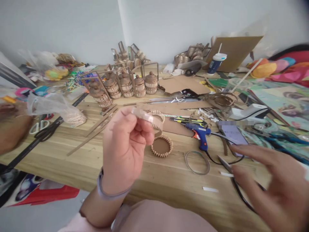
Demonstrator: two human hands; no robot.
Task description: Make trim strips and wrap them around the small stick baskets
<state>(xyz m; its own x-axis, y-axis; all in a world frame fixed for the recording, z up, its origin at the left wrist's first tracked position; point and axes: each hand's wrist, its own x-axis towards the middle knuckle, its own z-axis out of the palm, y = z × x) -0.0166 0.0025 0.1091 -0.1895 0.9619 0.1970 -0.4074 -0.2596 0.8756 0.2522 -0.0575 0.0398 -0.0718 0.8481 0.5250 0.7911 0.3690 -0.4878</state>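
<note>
My left hand point(126, 145) is raised over the table, thumb and fingers pinching a thin brown strip point(158, 125) bent into a loop. A shiny, pale part of the strip shows at the fingertips. Just beyond lie a round base ringed with small wooden pegs point(162, 155) and a similar peg ring point(156, 113), partly hidden by the strip. At the right, my right hand point(277, 180) is blurred, thumb and index finger apart. A pointed metal blade point(224, 163) shows by the thumb; whether they touch I cannot tell.
A blue glue gun point(201, 133) and yellow cutters point(185, 120) lie right of centre, near a wire coil point(197, 162). Several lidded miniature baskets point(126, 83) stand behind. At left are a person's arm point(12, 129), white-handled scissors point(40, 127) and a plastic bag point(58, 108).
</note>
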